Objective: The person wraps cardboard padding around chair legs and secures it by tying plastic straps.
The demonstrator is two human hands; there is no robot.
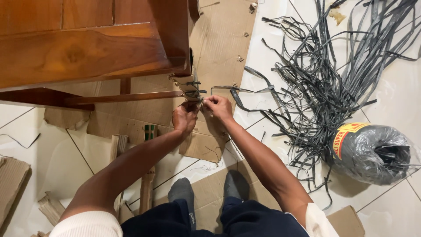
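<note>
My left hand [185,117] and my right hand [218,107] meet just below the corner leg [187,84] of a wooden table [83,48]. The leg is wrapped in cardboard and bound with grey plastic strap [228,89]. Both hands pinch the strap where it crosses near the leg, fingers closed on it. One end of the strap trails right toward a loose tangle of grey straps [324,83] on the white tiled floor.
A roll of grey strap in clear plastic wrap [372,153] lies at the right. Flat cardboard sheets [219,39] cover the floor under the table, with cardboard scraps [13,180] at the left. My feet in grey socks [182,191] stand on cardboard below.
</note>
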